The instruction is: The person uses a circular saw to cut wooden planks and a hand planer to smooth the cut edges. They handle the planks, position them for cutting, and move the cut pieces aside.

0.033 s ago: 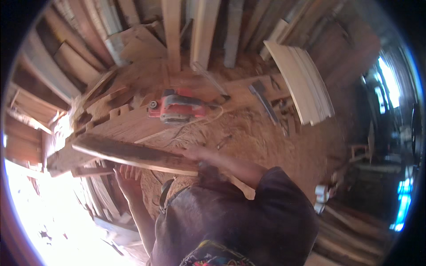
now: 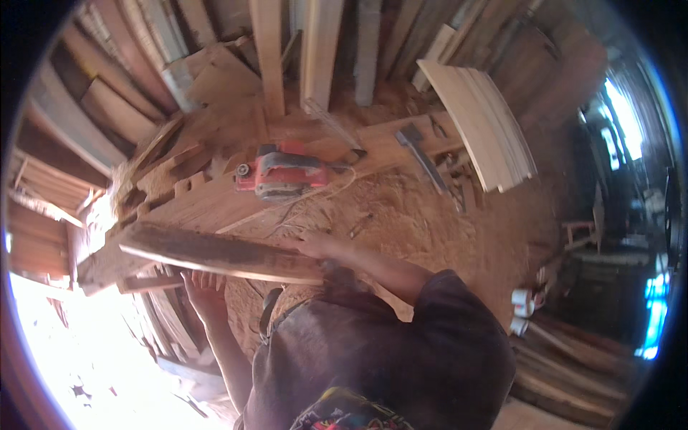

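I see one long plank (image 2: pixel 222 254) lying across the near workbench (image 2: pixel 215 208). My left hand (image 2: pixel 203 290) supports its near underside, fingers spread; my right hand (image 2: pixel 315 245) presses flat on top. One red power planer (image 2: pixel 283 172) sits farther back.

No packages, labels, signs or screens are seen. Two small white cylindrical containers (image 2: pixel 522 312) are noted at right, their nature too unclear to be determined.
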Tool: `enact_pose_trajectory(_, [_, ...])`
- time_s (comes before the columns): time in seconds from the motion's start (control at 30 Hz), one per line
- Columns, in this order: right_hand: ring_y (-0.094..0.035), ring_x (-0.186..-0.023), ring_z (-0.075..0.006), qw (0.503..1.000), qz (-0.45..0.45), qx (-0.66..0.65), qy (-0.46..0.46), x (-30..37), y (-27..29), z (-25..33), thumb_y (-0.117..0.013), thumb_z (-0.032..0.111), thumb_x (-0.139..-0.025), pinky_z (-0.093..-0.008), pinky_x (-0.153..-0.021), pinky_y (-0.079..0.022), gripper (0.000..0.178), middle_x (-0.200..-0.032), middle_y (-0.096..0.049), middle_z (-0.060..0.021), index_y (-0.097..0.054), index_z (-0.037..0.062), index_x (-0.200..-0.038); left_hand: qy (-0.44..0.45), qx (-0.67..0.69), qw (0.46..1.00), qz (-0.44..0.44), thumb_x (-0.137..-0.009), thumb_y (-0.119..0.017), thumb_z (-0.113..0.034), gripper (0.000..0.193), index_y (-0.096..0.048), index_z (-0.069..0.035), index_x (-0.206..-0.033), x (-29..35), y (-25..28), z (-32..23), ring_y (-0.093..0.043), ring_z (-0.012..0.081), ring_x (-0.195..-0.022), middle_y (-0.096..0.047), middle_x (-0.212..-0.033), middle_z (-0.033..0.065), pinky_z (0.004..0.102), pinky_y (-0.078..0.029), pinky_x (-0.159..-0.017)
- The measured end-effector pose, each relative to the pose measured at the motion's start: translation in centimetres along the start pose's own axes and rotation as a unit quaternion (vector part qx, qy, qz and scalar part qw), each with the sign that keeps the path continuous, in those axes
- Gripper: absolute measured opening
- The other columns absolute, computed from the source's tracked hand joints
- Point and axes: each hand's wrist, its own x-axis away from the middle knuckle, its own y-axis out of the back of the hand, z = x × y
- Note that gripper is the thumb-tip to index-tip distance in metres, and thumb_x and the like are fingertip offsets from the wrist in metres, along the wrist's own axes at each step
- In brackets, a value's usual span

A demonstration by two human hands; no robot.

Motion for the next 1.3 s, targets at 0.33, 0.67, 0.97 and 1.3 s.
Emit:
enact_pose_trajectory(0.33, [-0.075, -0.088, -0.0384, 0.981, -0.193, 0.013, -0.005, 4.3, -5.8, -3.7, -0.059, 0.051, -0.106, -0.0484, -0.078, -0.057, 0.051, -0.099, -0.078, -0.0204, -0.079, 0.0049, -0.113, 0.113, -0.005, 0.992, 0.051, -0.102, -0.076, -0.032, 0.043, -0.060, -0.012, -0.136, -6.9, 5.7, 3.7, -0.058, 0.0209, -0.111, -0.061, -0.124, 0.0055, 0.0424, -0.049, -0.100])
enact_pose_trajectory(0.67, [-0.068, -0.119, -0.0222, 0.783, -0.244, -0.568, 0.063, 8.9, -6.6, -6.1, -0.067, 0.036, -0.105, -0.0413, -0.100, -0.056, 0.046, -0.128, -0.069, -0.0089, -0.064, 0.0037, -0.137, 0.033, 0.027, 0.992, 0.118, -0.106, -0.068, -0.022, 0.030, -0.063, -0.010, -0.132, -4.2, 2.6, 1.3, -0.062, 0.0208, -0.119, -0.067, -0.133, 0.0021, 0.0438, -0.047, -0.103])
enact_pose_trajectory(0.97, [-0.066, -0.121, -0.0219, 0.830, -0.189, -0.514, 0.105, 10.4, -4.1, -3.3, -0.080, 0.013, -0.094, -0.0372, -0.104, -0.052, 0.054, -0.133, -0.069, -0.0115, -0.059, -0.0040, -0.141, -0.005, 0.077, 0.989, 0.125, -0.108, -0.066, -0.021, 0.022, -0.060, -0.007, -0.123, -1.6, -2.2, -0.6, -0.061, 0.0242, -0.121, -0.064, -0.128, 0.0055, 0.0460, -0.049, -0.110])
enact_pose_trajectory(1.3, [-0.064, -0.127, -0.0232, 0.893, -0.034, -0.382, 0.237, 14.1, 1.3, -1.3, -0.079, 0.006, -0.090, -0.0413, -0.108, -0.052, 0.066, -0.141, -0.067, -0.0115, -0.055, 0.0034, -0.151, 0.018, 0.150, 0.988, 0.031, -0.109, -0.063, -0.037, 0.054, -0.051, -0.006, -0.151, -0.4, -4.2, 0.6, -0.051, 0.0323, -0.141, -0.056, -0.150, 0.0107, 0.0517, -0.039, -0.123])
